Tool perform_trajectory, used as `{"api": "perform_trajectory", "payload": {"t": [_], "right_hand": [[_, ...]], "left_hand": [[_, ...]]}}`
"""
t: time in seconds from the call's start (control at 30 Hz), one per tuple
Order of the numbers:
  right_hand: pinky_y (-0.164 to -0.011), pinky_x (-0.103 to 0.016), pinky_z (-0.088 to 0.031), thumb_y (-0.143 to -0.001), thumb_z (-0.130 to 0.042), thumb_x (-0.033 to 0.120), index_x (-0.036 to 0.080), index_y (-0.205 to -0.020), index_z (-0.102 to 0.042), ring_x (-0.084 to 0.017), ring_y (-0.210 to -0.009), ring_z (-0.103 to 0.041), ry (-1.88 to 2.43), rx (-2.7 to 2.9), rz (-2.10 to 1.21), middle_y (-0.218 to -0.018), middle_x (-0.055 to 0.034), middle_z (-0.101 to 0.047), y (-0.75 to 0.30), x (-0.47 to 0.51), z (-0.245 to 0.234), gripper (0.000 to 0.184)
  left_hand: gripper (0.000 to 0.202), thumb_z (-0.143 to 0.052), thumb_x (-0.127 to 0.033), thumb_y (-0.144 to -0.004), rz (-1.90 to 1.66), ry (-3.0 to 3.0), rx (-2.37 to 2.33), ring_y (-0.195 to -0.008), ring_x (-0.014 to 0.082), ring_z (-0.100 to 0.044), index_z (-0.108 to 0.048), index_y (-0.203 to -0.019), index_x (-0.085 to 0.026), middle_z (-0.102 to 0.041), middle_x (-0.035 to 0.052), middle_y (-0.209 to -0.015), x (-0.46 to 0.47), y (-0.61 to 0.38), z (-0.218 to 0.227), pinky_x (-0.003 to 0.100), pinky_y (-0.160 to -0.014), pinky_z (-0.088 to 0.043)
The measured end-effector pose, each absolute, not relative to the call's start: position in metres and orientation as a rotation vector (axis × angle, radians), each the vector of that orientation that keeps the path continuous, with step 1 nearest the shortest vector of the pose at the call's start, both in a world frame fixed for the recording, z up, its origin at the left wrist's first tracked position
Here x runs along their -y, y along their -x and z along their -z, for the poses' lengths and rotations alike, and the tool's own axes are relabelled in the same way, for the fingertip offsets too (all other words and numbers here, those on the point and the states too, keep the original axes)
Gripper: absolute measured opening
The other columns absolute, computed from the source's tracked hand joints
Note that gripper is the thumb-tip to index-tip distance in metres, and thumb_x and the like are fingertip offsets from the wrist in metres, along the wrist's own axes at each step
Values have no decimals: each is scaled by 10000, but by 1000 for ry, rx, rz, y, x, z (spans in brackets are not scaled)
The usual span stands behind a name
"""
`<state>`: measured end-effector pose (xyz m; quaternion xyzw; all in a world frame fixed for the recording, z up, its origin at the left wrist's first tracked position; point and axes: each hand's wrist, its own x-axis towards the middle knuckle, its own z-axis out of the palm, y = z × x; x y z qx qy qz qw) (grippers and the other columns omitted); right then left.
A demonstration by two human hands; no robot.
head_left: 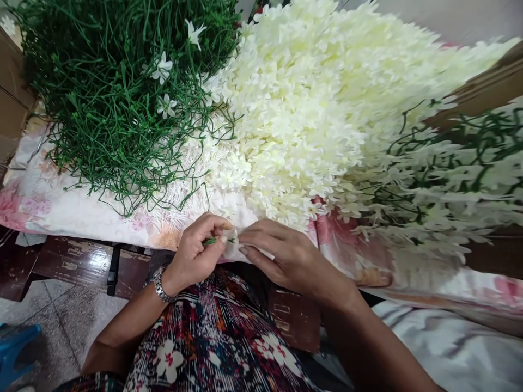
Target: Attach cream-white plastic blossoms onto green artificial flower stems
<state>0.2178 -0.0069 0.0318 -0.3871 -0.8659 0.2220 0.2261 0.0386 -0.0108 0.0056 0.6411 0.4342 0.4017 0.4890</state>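
Observation:
My left hand [199, 247] is closed in a pinch on a thin green plastic stem [211, 240], a watch on its wrist. My right hand [281, 253] meets it, fingers pinched on a small white artificial flower [231, 243] at the stem's tip. Both hands work at the near edge of the table, over my lap. Just beyond them lies a large heap of loose cream-white flower heads [318, 114]. A tangled pile of bare green stems [114, 92] fills the far left, with a few white flowers stuck on.
A floral cloth [44, 201] covers the table under the piles. Finished stems with white flowers [457, 179] lie at the right. Cardboard [482, 87] stands behind them. A dark wooden table edge [77, 264] and tiled floor show at lower left, with a blue object [16, 348].

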Motion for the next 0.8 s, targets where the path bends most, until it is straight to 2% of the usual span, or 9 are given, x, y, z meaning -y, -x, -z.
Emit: {"api": "perform_trajectory", "payload": {"t": [0.17, 0.27, 0.37, 0.63, 0.8], "right_hand": [[-612, -244, -451, -728, -515, 117, 176, -917, -536, -117, -711, -525, 1111, 2226, -495, -783, -54, -567, -222, 9, -48, 199], [-611, -253, -450, -737, -505, 141, 173, -952, -522, -120, -707, -514, 1015, 2304, -490, -788, -57, -571, -210, 7, -51, 218], [-602, -248, -437, -745, -488, 135, 156, -879, -545, -116, -690, -501, 883, 2355, -493, -759, -54, -573, -200, 6, -45, 147], [-598, -250, -412, -736, -487, 115, 146, -834, -533, -111, -654, -474, 988, 2343, -454, -701, -39, -548, -205, 11, -30, 113], [-598, -236, -423, -742, -501, 160, 143, -866, -530, -107, -657, -489, 1003, 2332, -518, -708, -40, -553, -201, 4, -35, 128]], "left_hand": [[194, -378, -68, -724, -828, -1581, -1097, -531, 71, -398, -487, -846, -174, -435, -31, -612, 14, -40, -9, 191, -519, -354], [274, -340, -8, -645, -737, -1654, -1037, -538, 77, -408, -449, -832, -175, -446, -34, -617, 13, -44, -12, 198, -521, -359], [269, -347, -16, -608, -650, -1769, -1056, -565, 97, -426, -413, -816, -174, -464, -25, -631, 13, -47, -15, 217, -516, -357], [208, -357, -55, -706, -789, -1954, -1055, -725, 142, -474, -463, -859, -146, -525, 53, -770, 18, -46, -21, 276, -647, -412], [176, -369, -77, -777, -956, -1689, -1147, -591, 87, -493, -501, -861, -158, -541, 6, -676, 23, -41, -9, 213, -568, -417]]}}
